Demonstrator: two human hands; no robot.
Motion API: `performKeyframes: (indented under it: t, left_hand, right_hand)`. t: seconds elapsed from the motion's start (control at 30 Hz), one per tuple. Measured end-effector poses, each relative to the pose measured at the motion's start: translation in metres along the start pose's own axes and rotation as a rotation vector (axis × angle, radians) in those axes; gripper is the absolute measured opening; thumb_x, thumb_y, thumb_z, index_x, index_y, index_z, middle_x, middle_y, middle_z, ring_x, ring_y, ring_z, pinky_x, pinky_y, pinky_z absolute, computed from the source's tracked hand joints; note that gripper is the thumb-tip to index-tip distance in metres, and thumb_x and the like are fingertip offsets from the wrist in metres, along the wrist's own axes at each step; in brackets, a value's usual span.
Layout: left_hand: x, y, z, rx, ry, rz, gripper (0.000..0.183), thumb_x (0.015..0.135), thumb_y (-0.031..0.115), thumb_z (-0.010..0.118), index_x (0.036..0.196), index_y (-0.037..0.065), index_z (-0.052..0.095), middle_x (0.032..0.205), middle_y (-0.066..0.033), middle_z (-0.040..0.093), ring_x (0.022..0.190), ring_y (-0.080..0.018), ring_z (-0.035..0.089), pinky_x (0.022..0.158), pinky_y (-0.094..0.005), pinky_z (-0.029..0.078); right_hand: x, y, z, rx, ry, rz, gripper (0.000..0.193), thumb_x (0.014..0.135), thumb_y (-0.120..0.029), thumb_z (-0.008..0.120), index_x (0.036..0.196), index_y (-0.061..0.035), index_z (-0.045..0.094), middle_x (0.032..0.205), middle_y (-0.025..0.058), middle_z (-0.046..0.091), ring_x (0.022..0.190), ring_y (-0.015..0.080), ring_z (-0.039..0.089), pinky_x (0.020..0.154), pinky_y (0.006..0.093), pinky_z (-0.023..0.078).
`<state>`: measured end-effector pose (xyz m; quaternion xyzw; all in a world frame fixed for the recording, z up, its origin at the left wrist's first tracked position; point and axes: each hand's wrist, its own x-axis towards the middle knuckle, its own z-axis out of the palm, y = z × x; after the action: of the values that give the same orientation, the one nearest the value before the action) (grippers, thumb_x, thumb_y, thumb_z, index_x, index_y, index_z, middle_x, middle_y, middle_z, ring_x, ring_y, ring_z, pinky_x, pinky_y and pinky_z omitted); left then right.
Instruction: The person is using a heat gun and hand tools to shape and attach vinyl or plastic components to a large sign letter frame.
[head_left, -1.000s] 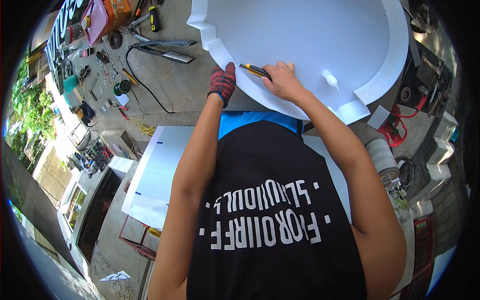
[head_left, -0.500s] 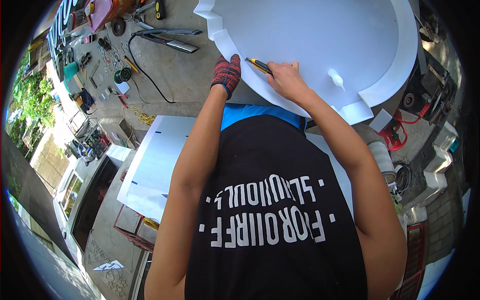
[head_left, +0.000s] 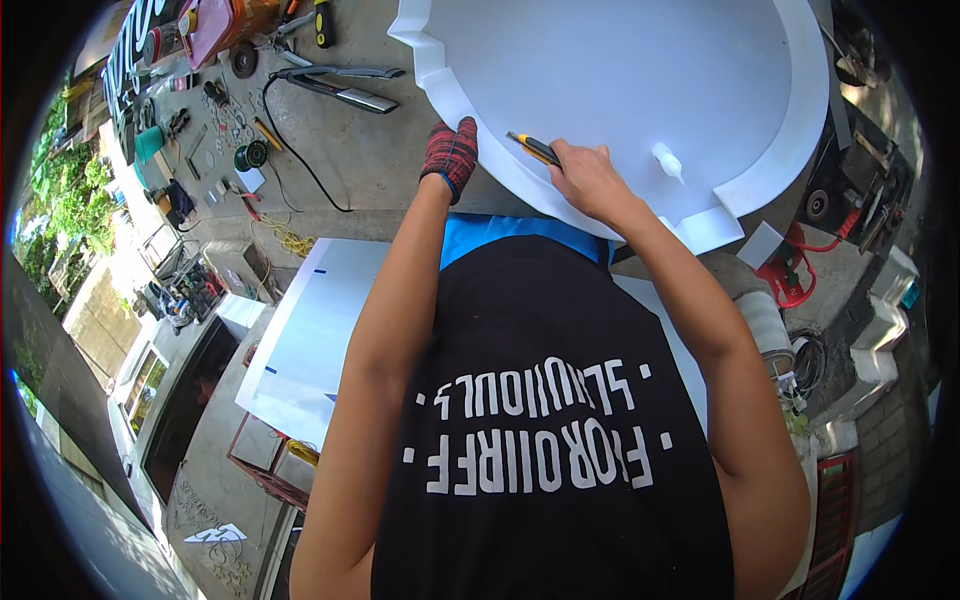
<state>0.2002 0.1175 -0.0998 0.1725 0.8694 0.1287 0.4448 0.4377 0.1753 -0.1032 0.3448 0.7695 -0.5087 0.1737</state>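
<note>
A large white shallow shell (head_left: 610, 70) with a raised, curved side wall (head_left: 492, 140) lies in front of me. My left hand (head_left: 450, 158), in a red and black knit glove, is closed at the outer side of this wall, its thumb at the top edge; the other fingers are partly hidden. My bare right hand (head_left: 592, 180) grips a yellow and black utility knife (head_left: 541, 151). The knife is above the inside of the shell near the wall, its tip pointing toward the left hand. A small white nozzle bottle (head_left: 668, 158) lies inside the shell, right of my right hand.
Left of the shell, a flat iron (head_left: 340, 88) with a black cord lies on the grey worktop. Beyond it are a screwdriver (head_left: 323, 25), a black spool (head_left: 249, 155) and loose small tools. Behind my left arm is a white sheet (head_left: 300, 330). A red stool (head_left: 788, 280) stands at the right.
My right hand and the knife have shifted slightly right and nearer to me, along the wall. The left hand stays at the wall, and the view has moved slightly.
</note>
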Motion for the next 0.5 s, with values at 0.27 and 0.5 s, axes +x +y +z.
performKeyframes:
  t: [0.27, 0.5]
  left_hand:
    - [-0.008, 0.008, -0.002, -0.030, -0.041, 0.014, 0.058, 0.098, 0.046, 0.064, 0.130, -0.003, 0.061, 0.126, -0.0241, 0.069, 0.116, -0.0386, 0.065, 0.101, -0.0468, 0.049]
    - [-0.008, 0.013, -0.005, 0.033, -0.057, 0.012, 0.049, 0.100, 0.033, 0.060, 0.134, -0.002, 0.057, 0.127, -0.0254, 0.067, 0.117, -0.0401, 0.066, 0.100, -0.0469, 0.051]
  right_hand:
    - [0.031, 0.001, 0.015, -0.043, 0.312, -0.182, 0.050, 0.101, -0.016, 0.058, 0.150, -0.0201, 0.050, 0.094, 0.0088, 0.073, 0.087, 0.0303, 0.067, 0.083, 0.0466, 0.035]
    - [0.035, -0.003, 0.021, -0.105, 0.311, -0.142, 0.054, 0.101, -0.016, 0.057, 0.154, -0.0230, 0.049, 0.093, 0.0076, 0.072, 0.084, 0.0267, 0.066, 0.082, 0.0452, 0.033]
